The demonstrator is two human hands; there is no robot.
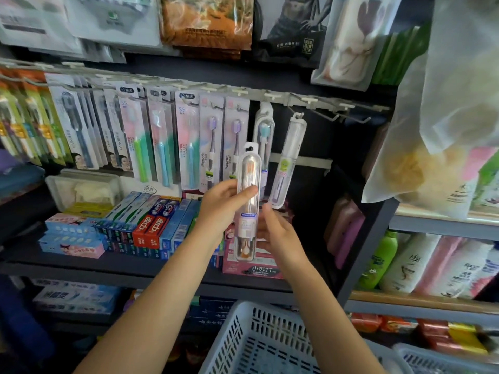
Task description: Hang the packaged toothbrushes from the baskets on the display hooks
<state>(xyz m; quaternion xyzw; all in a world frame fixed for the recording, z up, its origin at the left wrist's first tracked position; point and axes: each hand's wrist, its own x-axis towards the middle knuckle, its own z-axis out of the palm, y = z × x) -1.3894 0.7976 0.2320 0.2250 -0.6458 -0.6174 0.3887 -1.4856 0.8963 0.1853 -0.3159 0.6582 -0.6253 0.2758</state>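
- left hand [224, 203] grips clear packaged toothbrush [248, 201] at mid-length, thumb across its front; pack upright, hang tab on top, below the hook rail [310, 101]
- right hand [275, 233] just beside pack's lower end, fingers loosely spread, holding nothing; contact with pack unclear
- two clear toothbrush packs [286, 163] hang on hooks behind; carded toothbrushes [186, 139] fill hooks to the left
- white slotted basket [259, 341] below the forearms; toothpaste boxes [151, 225] on the shelf

left hand [224, 203]: raised, fingers curled, gripping | right hand [278, 233]: raised beside it, fingers loose, holding nothing
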